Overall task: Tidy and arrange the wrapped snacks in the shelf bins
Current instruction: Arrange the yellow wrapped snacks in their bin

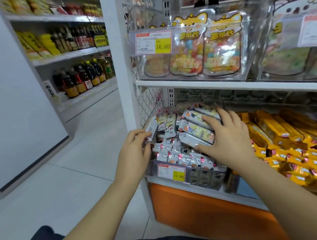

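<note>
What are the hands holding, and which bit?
The left hand pinches one white wrapped snack by its lower end. The right hand just presses flat on the stacked snacks, holding nothing.
</note>
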A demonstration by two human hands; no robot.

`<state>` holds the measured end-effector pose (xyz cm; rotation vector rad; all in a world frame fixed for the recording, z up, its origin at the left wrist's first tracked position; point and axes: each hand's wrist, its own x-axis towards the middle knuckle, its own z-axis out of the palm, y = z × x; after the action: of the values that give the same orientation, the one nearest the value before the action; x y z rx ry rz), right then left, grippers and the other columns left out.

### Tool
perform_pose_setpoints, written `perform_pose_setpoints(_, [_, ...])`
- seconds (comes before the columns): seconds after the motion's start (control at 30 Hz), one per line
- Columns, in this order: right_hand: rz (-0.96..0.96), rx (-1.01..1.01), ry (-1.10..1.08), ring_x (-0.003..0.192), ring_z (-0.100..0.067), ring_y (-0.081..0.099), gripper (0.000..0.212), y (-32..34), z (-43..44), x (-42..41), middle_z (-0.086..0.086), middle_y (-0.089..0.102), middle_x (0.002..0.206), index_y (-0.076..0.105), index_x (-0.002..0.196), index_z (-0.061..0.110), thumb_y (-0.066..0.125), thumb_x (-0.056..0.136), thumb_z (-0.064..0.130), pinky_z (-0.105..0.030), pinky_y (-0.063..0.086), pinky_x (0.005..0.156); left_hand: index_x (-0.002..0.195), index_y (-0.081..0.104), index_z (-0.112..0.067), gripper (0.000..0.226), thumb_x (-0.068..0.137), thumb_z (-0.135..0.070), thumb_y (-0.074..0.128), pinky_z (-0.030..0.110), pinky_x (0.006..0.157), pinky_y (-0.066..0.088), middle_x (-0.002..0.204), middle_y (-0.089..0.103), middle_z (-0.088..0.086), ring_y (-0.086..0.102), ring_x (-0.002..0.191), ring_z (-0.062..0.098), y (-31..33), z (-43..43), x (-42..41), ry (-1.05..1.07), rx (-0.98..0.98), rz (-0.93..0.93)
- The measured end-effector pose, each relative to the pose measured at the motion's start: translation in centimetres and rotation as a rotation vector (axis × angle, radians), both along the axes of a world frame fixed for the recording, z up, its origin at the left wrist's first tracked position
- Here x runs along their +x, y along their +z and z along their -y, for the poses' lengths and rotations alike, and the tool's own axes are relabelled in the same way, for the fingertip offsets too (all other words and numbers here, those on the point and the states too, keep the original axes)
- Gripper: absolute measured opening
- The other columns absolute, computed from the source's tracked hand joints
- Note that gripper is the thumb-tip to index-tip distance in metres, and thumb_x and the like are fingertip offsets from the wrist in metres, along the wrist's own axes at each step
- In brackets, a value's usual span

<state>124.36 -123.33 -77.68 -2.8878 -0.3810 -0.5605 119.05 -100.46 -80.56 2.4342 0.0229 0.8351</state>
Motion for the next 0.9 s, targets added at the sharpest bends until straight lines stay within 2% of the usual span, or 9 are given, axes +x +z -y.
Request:
perform_pose_setpoints(0.17, [0.041, 0.054, -0.034, 0.141, -0.034, 0.014, 0.088, -0.6, -0.1, 0.0, -0.010, 0.026, 0.152, 0.042, 0.137, 0.028, 0.067, 0.063, 0.070, -0.049, 0.018, 0.112, 0.109, 0.066, -0.018, 0.023, 0.087, -0.015, 0.064, 0.018, 0.072, 0.039, 0.115, 0.054, -0.006, 0.055, 0.087, 0.006, -0.4, -0.1, -1.5, 0.038, 0.039, -0.009])
perform_pose_setpoints(0.27, [0.031, 0.081, -0.010, 0.140, -0.033, 0.014, 0.086, -0.4, -0.5, 0.4, -0.010, 0.024, 0.152, 0.041, 0.137, 0.026, 0.069, 0.065, 0.065, -0.046, 0.020, 0.112, 0.110, 0.066, -0.021, 0.024, 0.086, -0.022, 0.066, 0.021, 0.069, 0.042, 0.116, 0.052, -0.007, 0.059, 0.092, 0.011, -1.0, 0.2, -1.7, -0.007, 0.121, -0.063])
perform_pose_setpoints(0.43, [-0.027, 0.041, 0.099, 0.140, -0.027, 0.005, 0.085, 0.3, -1.2, 1.0, -0.006, 0.015, 0.154, 0.031, 0.143, 0.029, 0.062, 0.072, 0.065, -0.039, 0.014, 0.114, 0.130, 0.053, -0.029, 0.039, 0.092, -0.036, 0.055, 0.024, 0.085, 0.043, 0.137, 0.035, -0.012, 0.053, 0.111, 0.012, -0.4, 0.7, -0.2, -0.123, 0.174, -0.204])
perform_pose_setpoints(0.57, [-0.058, -0.012, 0.124, 0.139, -0.027, 0.008, 0.087, 0.6, -1.5, 1.7, -0.005, 0.018, 0.153, 0.030, 0.143, 0.031, 0.058, 0.071, 0.070, -0.040, 0.019, 0.114, 0.134, 0.049, -0.027, 0.041, 0.094, -0.035, 0.051, 0.027, 0.098, 0.040, 0.149, 0.024, -0.007, 0.041, 0.129, 0.013, 0.2, 1.0, 1.2, -0.104, 0.196, -0.288])
perform_pose_setpoints(0.7, [-0.095, 0.013, 0.108, 0.140, -0.027, 0.009, 0.088, 1.3, -1.6, 2.5, -0.001, 0.014, 0.155, 0.030, 0.142, 0.035, 0.060, 0.068, 0.071, -0.041, 0.024, 0.112, 0.129, 0.056, -0.022, 0.037, 0.093, -0.025, 0.051, 0.027, 0.099, 0.039, 0.146, 0.033, -0.002, 0.041, 0.128, 0.017, 0.8, 0.9, 2.0, -0.075, 0.229, -0.291])
perform_pose_setpoints(0.9, [-0.087, 0.136, 0.041, 0.141, -0.028, 0.005, 0.078, 0.9, -0.8, 2.8, -0.003, 0.011, 0.156, 0.033, 0.142, 0.034, 0.062, 0.075, 0.061, -0.042, 0.024, 0.112, 0.123, 0.063, -0.019, 0.035, 0.088, -0.019, 0.058, 0.018, 0.097, 0.036, 0.141, 0.036, -0.004, 0.044, 0.124, 0.012, 1.0, 0.8, 1.1, -0.057, 0.078, -0.220])
